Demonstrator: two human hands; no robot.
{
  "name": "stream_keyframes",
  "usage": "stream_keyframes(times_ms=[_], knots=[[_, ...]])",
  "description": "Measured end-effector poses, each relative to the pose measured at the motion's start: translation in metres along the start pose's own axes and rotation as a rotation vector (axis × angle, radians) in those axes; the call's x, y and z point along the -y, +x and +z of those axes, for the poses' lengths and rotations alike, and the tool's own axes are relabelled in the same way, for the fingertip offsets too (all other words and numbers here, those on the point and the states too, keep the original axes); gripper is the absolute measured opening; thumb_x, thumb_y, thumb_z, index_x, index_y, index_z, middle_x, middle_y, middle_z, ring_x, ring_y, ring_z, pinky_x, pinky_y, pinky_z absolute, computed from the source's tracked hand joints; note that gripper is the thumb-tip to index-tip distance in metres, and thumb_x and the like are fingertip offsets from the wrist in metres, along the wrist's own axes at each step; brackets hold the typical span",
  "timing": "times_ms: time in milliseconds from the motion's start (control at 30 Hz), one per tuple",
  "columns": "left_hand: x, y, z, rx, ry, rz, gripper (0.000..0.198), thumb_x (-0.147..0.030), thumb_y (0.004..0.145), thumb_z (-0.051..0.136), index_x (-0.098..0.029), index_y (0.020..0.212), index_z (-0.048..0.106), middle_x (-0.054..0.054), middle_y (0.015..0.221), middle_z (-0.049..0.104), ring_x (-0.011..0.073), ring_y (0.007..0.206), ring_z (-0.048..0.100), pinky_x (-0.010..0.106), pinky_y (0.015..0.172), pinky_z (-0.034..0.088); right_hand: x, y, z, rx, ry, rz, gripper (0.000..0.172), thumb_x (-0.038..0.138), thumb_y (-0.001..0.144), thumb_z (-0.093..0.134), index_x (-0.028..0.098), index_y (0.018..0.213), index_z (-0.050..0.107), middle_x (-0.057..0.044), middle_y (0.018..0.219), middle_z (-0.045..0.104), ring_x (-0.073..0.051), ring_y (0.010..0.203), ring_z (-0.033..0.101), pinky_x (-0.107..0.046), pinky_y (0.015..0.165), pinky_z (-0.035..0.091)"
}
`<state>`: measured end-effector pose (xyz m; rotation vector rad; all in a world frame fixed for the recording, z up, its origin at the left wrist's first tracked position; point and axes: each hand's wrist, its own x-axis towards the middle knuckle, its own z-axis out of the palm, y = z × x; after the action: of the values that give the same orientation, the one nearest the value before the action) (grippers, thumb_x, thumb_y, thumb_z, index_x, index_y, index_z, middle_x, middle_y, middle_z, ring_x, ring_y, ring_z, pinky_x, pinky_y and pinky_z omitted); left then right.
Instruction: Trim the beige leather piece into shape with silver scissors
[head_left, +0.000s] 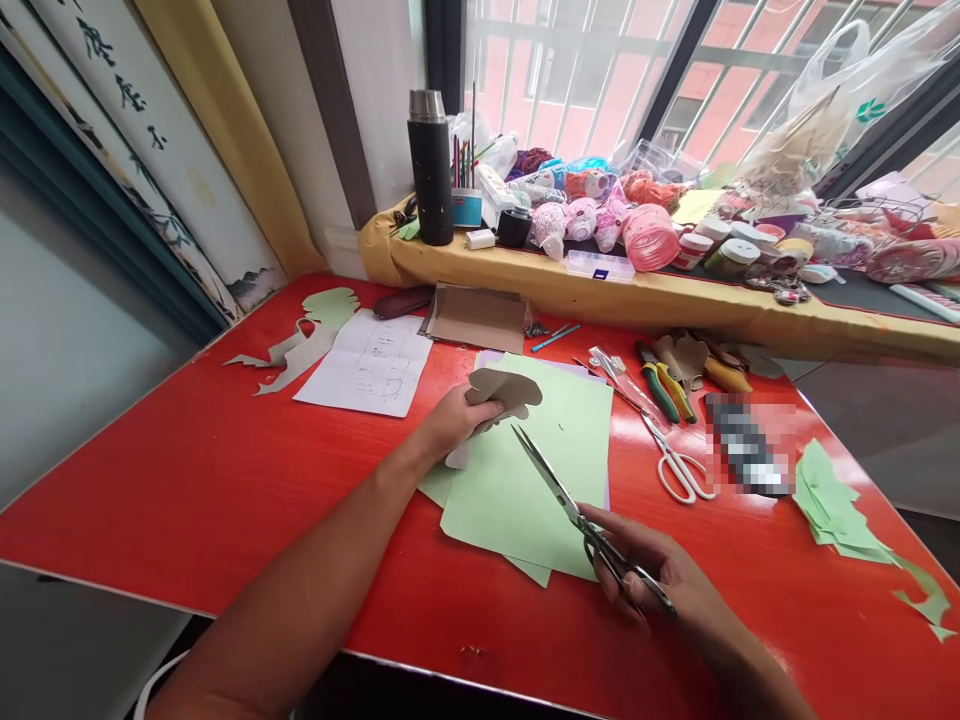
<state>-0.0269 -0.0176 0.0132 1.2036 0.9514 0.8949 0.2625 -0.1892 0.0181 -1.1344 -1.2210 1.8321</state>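
Note:
My left hand (455, 424) pinches a brownish-grey paper cutout (510, 391) with a wavy, rounded outline, held above the table. In my right hand (651, 570) is a pair of dark metal scissors (551, 480); the blades look nearly closed and point up and left, a short way from the cutout and apart from it. Below both hands lie light green paper sheets (517, 510), stacked unevenly with a lilac sheet showing at the edges. The undersides of my left fingers are hidden by the cutout.
On the red table (187, 480) lie a sketched white sheet (367, 365), grey scraps (296, 360), a brown box (476, 318), pliers (666, 385), white-handled scissors (681, 465), a blurred dark object (750, 445) and green scraps (840, 505). A black flask (430, 170) and craft supplies crowd the windowsill.

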Motion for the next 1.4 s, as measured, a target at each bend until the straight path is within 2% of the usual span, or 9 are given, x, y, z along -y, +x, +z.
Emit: stream_keyframes(times_ms=[167,367,500,667,867,1100,1233,1400], knots=[[-0.002,-0.003,0.002,0.02,-0.001,-0.038,0.028,-0.04,0.077,0.079,-0.016,0.083,0.066,0.002,0.072,0.06,0.0153,0.067,0.051,0.03,0.063,0.036,-0.004,-0.004,-0.003,-0.125,0.064,0.027,0.088,0.072,0.076,0.089,0.025,0.149,0.072,0.0,0.071,0.06,-0.01,0.048,0.036,-0.028,0.049,0.029],[0.0,-0.004,0.001,0.06,0.001,-0.049,0.026,-0.038,0.08,0.078,-0.016,0.086,0.069,0.002,0.073,0.059,0.0152,0.069,0.05,0.03,0.063,0.037,-0.009,-0.002,-0.011,0.013,0.065,-0.003,0.08,0.066,0.085,0.086,0.03,0.154,0.068,0.003,0.066,0.055,-0.011,0.048,0.037,-0.027,0.049,0.03],[-0.001,-0.005,0.001,0.056,-0.035,-0.06,0.031,-0.036,0.077,0.081,-0.015,0.097,0.072,0.006,0.082,0.066,0.0165,0.073,0.054,0.03,0.065,0.04,-0.007,-0.003,-0.008,-0.013,0.064,0.004,0.077,0.065,0.085,0.086,0.03,0.151,0.071,0.002,0.065,0.056,-0.01,0.047,0.038,-0.027,0.049,0.028],[-0.003,-0.007,0.001,0.091,-0.093,-0.129,0.029,-0.036,0.075,0.084,-0.016,0.087,0.067,0.002,0.076,0.06,0.0145,0.069,0.051,0.03,0.064,0.039,0.0,-0.007,-0.001,-0.089,0.05,0.044,0.083,0.071,0.079,0.088,0.027,0.148,0.073,0.004,0.057,0.053,-0.01,0.044,0.034,-0.029,0.051,0.027],[-0.006,-0.01,0.001,0.137,-0.15,-0.178,0.027,-0.034,0.076,0.083,-0.016,0.09,0.069,0.004,0.08,0.063,0.0145,0.068,0.052,0.031,0.065,0.04,-0.01,-0.008,-0.009,-0.036,0.037,0.041,0.087,0.072,0.08,0.086,0.026,0.152,0.07,0.006,0.054,0.05,-0.009,0.04,0.031,-0.029,0.047,0.029],[-0.007,-0.008,0.001,0.139,-0.042,-0.167,0.019,-0.029,0.076,0.076,-0.018,0.074,0.061,0.001,0.068,0.055,0.0135,0.063,0.047,0.031,0.061,0.034,-0.015,-0.007,-0.009,-0.028,-0.01,0.041,0.076,0.062,0.086,0.085,0.03,0.154,0.068,0.003,0.066,0.052,-0.012,0.05,0.037,-0.027,0.049,0.033],[-0.01,-0.01,0.001,0.165,0.047,-0.126,0.014,-0.027,0.078,0.073,-0.018,0.075,0.061,0.002,0.071,0.055,0.0136,0.065,0.046,0.03,0.06,0.032,-0.007,-0.008,-0.004,-0.021,0.0,0.053,0.076,0.061,0.087,0.085,0.032,0.155,0.067,0.004,0.066,0.05,-0.012,0.051,0.037,-0.027,0.05,0.033],[-0.016,-0.013,0.003,0.079,0.003,-0.172,0.016,-0.029,0.077,0.075,-0.018,0.079,0.064,0.001,0.069,0.052,0.014,0.064,0.046,0.03,0.06,0.034,0.001,-0.01,-0.001,-0.033,0.0,0.079,0.085,0.069,0.081,0.086,0.029,0.154,0.068,0.003,0.064,0.05,-0.013,0.05,0.038,-0.028,0.049,0.032]])
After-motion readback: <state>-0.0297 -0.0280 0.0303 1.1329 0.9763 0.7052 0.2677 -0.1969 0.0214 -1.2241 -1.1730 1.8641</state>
